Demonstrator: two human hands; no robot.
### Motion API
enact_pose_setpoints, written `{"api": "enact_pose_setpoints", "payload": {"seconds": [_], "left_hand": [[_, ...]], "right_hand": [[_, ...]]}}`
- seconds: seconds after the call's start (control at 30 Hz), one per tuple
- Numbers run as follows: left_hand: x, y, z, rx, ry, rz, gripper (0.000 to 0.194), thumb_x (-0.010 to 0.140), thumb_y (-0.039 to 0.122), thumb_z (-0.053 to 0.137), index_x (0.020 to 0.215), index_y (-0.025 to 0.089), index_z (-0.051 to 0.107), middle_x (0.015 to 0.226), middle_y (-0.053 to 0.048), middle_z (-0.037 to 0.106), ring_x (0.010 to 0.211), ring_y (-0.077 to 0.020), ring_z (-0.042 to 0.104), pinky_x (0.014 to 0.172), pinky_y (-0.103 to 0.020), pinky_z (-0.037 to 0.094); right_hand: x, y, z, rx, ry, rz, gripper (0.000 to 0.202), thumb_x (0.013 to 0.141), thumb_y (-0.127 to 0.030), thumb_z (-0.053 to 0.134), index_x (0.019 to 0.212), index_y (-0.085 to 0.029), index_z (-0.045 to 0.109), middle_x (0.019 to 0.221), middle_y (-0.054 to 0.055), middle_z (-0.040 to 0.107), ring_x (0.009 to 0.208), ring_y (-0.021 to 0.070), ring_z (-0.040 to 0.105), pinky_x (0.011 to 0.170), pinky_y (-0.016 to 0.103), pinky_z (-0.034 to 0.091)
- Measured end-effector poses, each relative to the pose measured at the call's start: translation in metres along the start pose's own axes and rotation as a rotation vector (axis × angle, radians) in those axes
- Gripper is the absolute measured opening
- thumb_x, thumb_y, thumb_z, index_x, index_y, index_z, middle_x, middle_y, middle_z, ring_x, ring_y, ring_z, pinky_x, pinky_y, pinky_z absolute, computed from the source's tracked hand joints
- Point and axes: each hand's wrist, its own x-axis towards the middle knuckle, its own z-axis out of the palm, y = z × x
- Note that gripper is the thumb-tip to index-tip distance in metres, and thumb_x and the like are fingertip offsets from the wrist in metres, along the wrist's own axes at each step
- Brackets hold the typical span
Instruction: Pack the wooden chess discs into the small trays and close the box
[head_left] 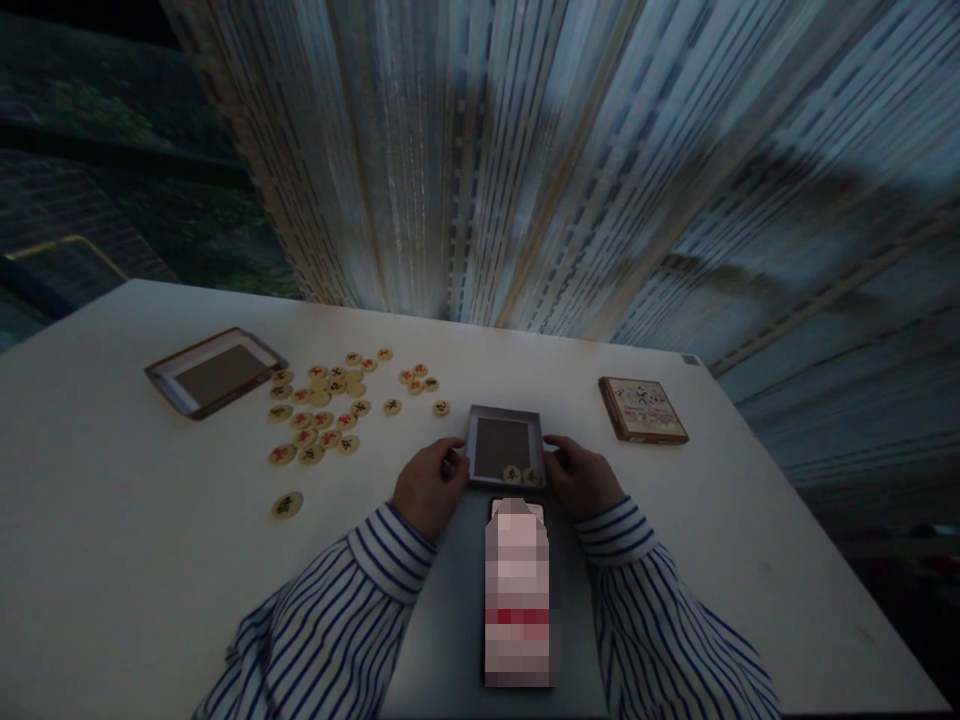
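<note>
Tray point(502, 445) sits between loosely curled hands point(507, 482), both apparently touching its sides.

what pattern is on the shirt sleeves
Dark blue stripes on white, on both sleeves; clear in the head view.

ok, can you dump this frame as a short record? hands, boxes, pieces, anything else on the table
left_hand: left hand, fingers at left edge of shallow tray
right_hand: right hand, fingers at its right edge
in_tray: two round pieces, near right corner
loose_pieces: scattered discs, red or black characters, left of tray
far_left: open box part
right_side: patterned box
near_side: phone, screen pixelated
surface: white table
</note>
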Motion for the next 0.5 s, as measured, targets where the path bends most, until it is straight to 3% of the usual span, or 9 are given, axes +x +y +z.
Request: {"api": "enact_pose_setpoints", "payload": {"seconds": [0.2,0.5], "left_hand": [[-0.001,0.0,-0.001,0.025,0.043,0.027,0.014,0.073,0.02,0.052,0.081,0.014,0.063,0.069,-0.002,0.064,0.058,-0.0123,0.054,0.058,-0.025,0.045],[-0.003,-0.003,0.001,0.012,0.095,0.074,0.009,0.072,0.017,0.054,0.073,0.016,0.062,0.069,-0.002,0.063,0.059,-0.0116,0.053,0.059,-0.025,0.044]], "right_hand": [[-0.002,-0.001,0.0,0.062,0.228,-0.034,0.026,0.078,-0.034,0.045,0.085,-0.018,0.064,0.061,0.002,0.065,0.058,0.0159,0.06,0.056,0.026,0.044],[0.003,0.012,-0.006,0.088,0.259,-0.132,0.024,0.077,-0.036,0.046,0.078,-0.019,0.063,0.066,0.003,0.066,0.058,0.0156,0.06,0.052,0.025,0.045]]}}
